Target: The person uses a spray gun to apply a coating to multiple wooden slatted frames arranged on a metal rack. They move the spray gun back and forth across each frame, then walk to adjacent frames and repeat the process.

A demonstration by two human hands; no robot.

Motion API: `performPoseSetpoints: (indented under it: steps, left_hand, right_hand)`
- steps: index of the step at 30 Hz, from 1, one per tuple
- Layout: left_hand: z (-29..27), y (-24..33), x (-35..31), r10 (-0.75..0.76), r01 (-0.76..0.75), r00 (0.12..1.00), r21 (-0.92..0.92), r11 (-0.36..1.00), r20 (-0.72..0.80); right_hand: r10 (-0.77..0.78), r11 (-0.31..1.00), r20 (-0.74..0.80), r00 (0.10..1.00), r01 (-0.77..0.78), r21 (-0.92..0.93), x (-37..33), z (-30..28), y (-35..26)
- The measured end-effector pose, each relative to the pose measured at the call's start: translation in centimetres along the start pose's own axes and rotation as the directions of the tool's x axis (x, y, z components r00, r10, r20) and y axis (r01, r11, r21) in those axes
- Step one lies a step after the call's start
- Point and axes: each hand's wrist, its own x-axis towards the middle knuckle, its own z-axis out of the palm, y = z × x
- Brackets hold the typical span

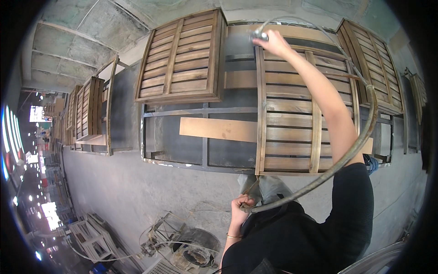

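Note:
My right hand (275, 44) reaches over the far edge of a slatted brown wooden panel (287, 119), closed round a small metal spray gun (258, 35). A greyish haze hangs just left of its nozzle. From the gun a hose (370, 114) loops out to the right, then curves back toward my body. My left hand (242, 203), low and near the panel's front edge, is wrapped round the lower end of this hose. The panel lies flat on a dark metal-framed table (204, 137). Part of the hose passes in front of my right upper arm.
Another slatted wooden piece (180, 57) stands at the table's far left, and a third (372, 68) at the right. A cardboard strip (216, 129) lies between. On the floor are a dirty round machine (196, 249) and grey metal frames (93, 235). More slatted pieces (89, 107) stand farther left.

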Motion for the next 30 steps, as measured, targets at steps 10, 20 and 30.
performPoseSetpoints:
  steps: [10,20,30]
  left_hand:
    - [1.0,0.0,-0.1,0.06,-0.061,0.998,0.049,0.997,0.03]
    - [3.9,1.1,0.5,0.111,-0.12,0.985,0.069,0.99,0.133]
    - [3.9,-0.9,-2.1,0.034,-0.036,0.999,-0.054,0.998,-0.023]
  right_hand:
    - [-0.167,0.978,0.047,0.985,0.16,0.132,-4.3,-2.1,-1.9]
    - [-0.097,0.974,0.259,0.961,0.038,0.224,-8.4,-5.9,-2.0]
    - [-0.068,0.996,-0.133,0.989,0.06,-0.063,3.5,-6.0,-2.1]
